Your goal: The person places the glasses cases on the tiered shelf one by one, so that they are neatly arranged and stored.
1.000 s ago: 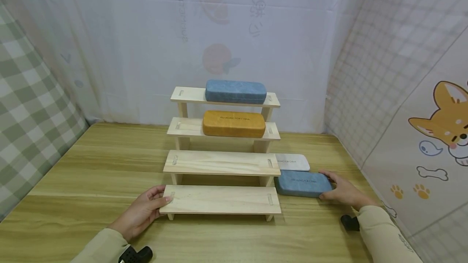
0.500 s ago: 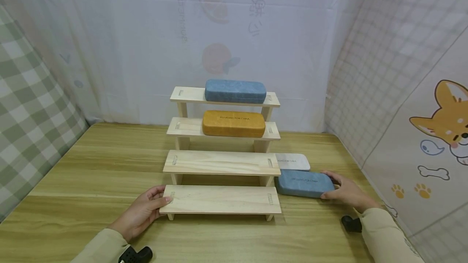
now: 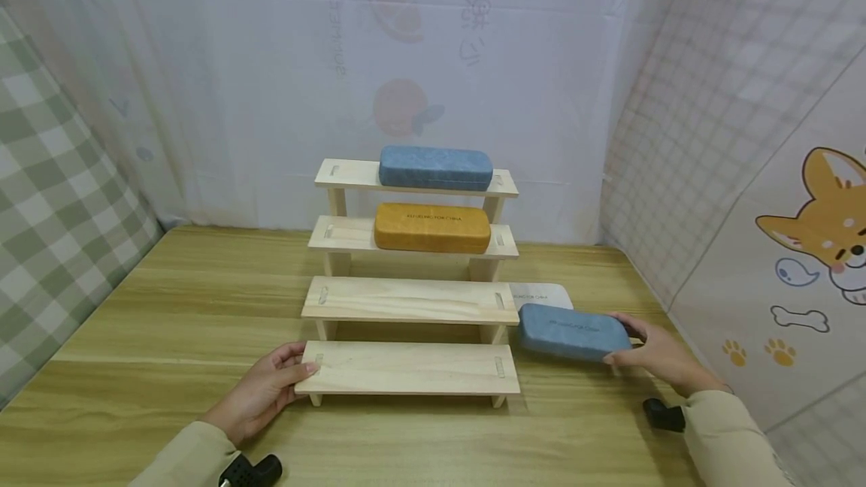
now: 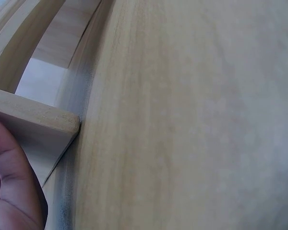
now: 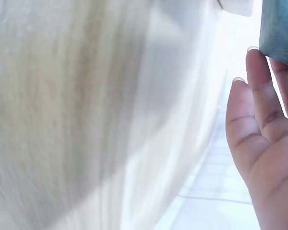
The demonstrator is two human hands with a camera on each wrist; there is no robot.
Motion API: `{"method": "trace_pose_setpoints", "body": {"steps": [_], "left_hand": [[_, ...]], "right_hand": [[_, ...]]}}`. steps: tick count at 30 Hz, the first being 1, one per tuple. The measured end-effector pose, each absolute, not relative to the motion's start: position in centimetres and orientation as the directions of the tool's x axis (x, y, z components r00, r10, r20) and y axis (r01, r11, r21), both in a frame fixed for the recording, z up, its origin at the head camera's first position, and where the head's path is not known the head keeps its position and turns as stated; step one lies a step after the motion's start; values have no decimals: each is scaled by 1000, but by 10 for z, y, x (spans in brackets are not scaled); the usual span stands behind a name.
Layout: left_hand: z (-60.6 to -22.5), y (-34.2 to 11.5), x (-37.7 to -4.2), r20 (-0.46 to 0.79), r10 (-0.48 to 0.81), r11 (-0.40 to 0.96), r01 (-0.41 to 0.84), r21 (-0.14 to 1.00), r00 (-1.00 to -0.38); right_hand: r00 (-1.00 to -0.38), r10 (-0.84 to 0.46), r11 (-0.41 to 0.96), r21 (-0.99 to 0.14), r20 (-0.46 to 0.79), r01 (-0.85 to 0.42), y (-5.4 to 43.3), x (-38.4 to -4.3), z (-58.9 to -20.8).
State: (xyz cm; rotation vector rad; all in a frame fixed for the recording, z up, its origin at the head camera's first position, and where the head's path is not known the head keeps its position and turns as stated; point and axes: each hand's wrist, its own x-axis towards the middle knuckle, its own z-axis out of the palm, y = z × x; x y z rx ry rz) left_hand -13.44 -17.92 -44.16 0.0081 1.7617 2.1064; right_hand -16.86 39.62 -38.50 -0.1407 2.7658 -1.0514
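Note:
My right hand (image 3: 666,359) grips the right end of a blue glasses case (image 3: 573,332), thumb on the near side and fingers on the far side. The case is slightly tilted, its right end lower in the head view. In the right wrist view only a corner of the blue case (image 5: 281,36) shows at the fingertips. My left hand (image 3: 260,395) pinches the left end of the lowest board of a stepped wooden rack (image 3: 409,368), thumb on top. The left wrist view shows curled fingers (image 4: 14,187) beside a wooden support of the rack (image 4: 36,112).
Another blue glasses case (image 3: 436,168) lies on the rack's top step, and a mustard-yellow glasses case (image 3: 433,228) on the step below. A white glasses case (image 3: 544,294) lies on the table (image 3: 203,299), partly hidden behind the rack and the held case. Cloth curtains (image 3: 223,96) surround the table.
The blue case in my right hand has risen from beside the rack, shifted a little right and tilted. My left hand and the rack stay in place.

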Motion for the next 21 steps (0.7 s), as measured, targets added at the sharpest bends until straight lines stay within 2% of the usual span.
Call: {"method": "trace_pose_setpoints", "body": {"steps": [21], "left_hand": [[-442, -179, -135, -230, 298, -144, -282, 949, -926]], "right_hand": [[-990, -116, 740, -672, -84, -29, 397, -160, -344]]}}
